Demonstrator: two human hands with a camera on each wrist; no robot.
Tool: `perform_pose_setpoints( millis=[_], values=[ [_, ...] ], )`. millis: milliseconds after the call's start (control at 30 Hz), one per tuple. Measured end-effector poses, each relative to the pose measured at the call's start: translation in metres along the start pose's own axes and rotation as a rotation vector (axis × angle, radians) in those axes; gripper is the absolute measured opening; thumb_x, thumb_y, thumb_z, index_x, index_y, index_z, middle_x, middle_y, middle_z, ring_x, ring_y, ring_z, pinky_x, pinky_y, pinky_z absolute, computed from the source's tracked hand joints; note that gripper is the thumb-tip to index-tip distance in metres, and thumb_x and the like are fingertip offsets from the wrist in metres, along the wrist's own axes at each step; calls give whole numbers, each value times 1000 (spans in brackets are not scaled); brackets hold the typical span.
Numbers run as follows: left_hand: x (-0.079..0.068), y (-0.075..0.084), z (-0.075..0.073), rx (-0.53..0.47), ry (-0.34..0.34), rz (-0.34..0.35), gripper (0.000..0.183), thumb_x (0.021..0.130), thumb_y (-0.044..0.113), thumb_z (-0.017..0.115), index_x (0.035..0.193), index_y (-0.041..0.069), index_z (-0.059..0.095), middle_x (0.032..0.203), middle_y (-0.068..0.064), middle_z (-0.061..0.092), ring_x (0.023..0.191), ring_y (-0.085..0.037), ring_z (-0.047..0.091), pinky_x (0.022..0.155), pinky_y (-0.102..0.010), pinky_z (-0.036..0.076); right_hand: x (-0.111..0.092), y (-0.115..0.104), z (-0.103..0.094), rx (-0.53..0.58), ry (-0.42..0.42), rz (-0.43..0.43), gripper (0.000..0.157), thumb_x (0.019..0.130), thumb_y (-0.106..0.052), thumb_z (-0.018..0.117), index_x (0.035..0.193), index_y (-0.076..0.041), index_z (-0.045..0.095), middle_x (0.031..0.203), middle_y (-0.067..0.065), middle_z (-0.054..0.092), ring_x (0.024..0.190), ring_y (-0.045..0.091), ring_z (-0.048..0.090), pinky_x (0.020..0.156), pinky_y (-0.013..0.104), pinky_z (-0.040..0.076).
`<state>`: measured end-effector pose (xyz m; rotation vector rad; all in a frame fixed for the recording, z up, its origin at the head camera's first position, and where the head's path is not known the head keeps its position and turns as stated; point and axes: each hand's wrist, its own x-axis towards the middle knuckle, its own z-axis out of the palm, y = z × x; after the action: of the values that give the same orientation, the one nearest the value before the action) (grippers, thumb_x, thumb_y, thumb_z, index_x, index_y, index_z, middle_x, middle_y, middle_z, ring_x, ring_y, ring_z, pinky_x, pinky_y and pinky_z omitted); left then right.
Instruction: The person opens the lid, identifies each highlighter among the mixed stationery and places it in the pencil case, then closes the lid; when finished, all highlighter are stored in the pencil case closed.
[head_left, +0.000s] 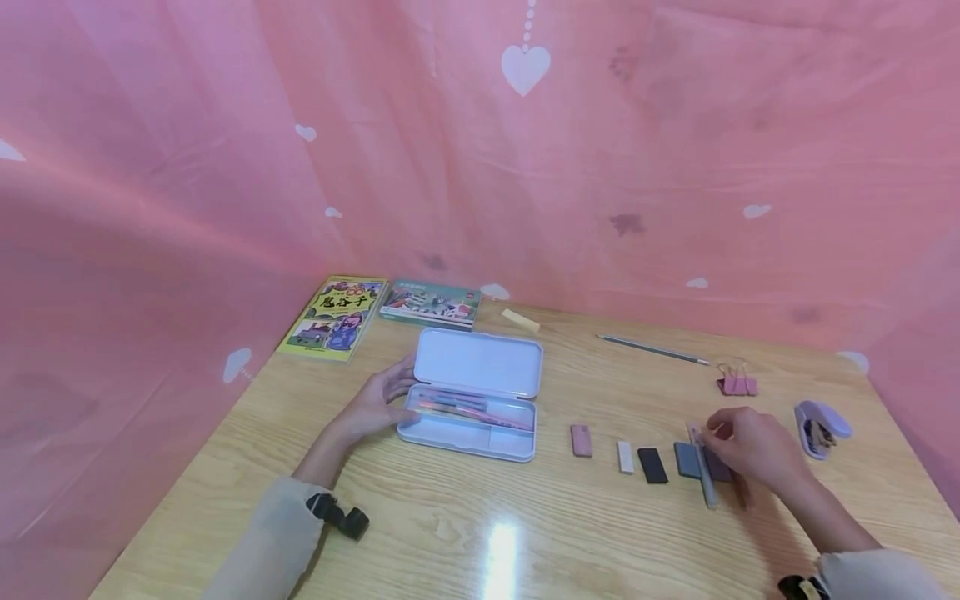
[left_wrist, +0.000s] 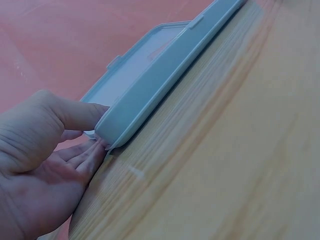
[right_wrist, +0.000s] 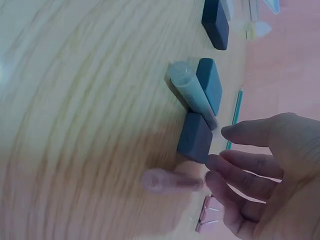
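My left hand (head_left: 372,404) grips the left end of an open white pencil case (head_left: 441,431), thumb on top and fingers around the side. Several pens (head_left: 457,403) lie in its back compartment. In the left wrist view, the case's corner (left_wrist: 112,127) sits between thumb and fingers. Over on the right, my right hand (head_left: 757,450) hovers with fingers loosely bent beside a grey-blue pen (right_wrist: 192,92). That pen lies by a blue eraser (right_wrist: 210,85) and a dark purple eraser (right_wrist: 195,137). A pinkish-brown pen (right_wrist: 170,181) lies near the fingertips, and no object shows between thumb and fingers.
Pink (head_left: 581,440), white (head_left: 626,457) and black (head_left: 652,465) erasers lie mid-table. Behind are a pencil (head_left: 652,348), a pink binder clip (head_left: 737,384) and a cream strip (head_left: 521,320). A purple stapler (head_left: 817,427) is far right; two books (head_left: 333,317) sit back left.
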<state>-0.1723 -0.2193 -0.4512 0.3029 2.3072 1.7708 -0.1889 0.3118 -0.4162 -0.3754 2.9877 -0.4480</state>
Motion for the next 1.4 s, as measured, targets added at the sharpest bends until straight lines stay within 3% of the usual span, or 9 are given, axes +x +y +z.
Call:
perform_pose_setpoints(
  millis=[167,400,667,867,1133,1400],
  values=[
    [-1,-1,0,6,8,4,94,74,-3,73,150,9,19,142,-16,43,131,-31,41,114,-41,30,6,-7,2,-6,-42,-9,25,86,-23,64,88,1,72,77,7,69,66,17,61,58,40,53],
    [-1,-2,0,-3,5,14,95,74,-2,74,150,9,19,142,-16,43,132,-30,41,114,-40,30,10,-13,2,-9,-79,41,23,84,-20,65,88,1,72,78,10,70,64,17,61,57,42,53],
    [1,-2,1,8,1,2,94,75,-1,73,151,11,18,144,-15,41,132,-30,41,114,-42,30,5,-13,-9,77,-44,30,33,87,-30,64,91,2,71,80,9,69,68,18,61,53,32,50],
    [0,-2,1,4,4,8,95,74,-2,73,151,10,19,144,-15,41,132,-30,41,114,-41,30,8,-23,-24,82,46,-76,25,87,-18,63,96,5,69,77,9,67,63,16,59,49,30,48],
    [0,-2,1,4,4,7,93,75,-3,72,150,9,19,143,-15,42,131,-30,41,114,-42,30,29,-62,-32,124,45,-136,28,92,-19,59,106,5,67,88,14,68,72,22,64,53,30,52],
    [0,-2,1,4,3,19,93,75,-3,73,150,8,18,142,-17,43,131,-31,41,114,-41,30,65,-133,-15,196,62,-268,21,89,-10,61,106,1,69,89,12,70,69,17,65,55,27,53]
  ],
)
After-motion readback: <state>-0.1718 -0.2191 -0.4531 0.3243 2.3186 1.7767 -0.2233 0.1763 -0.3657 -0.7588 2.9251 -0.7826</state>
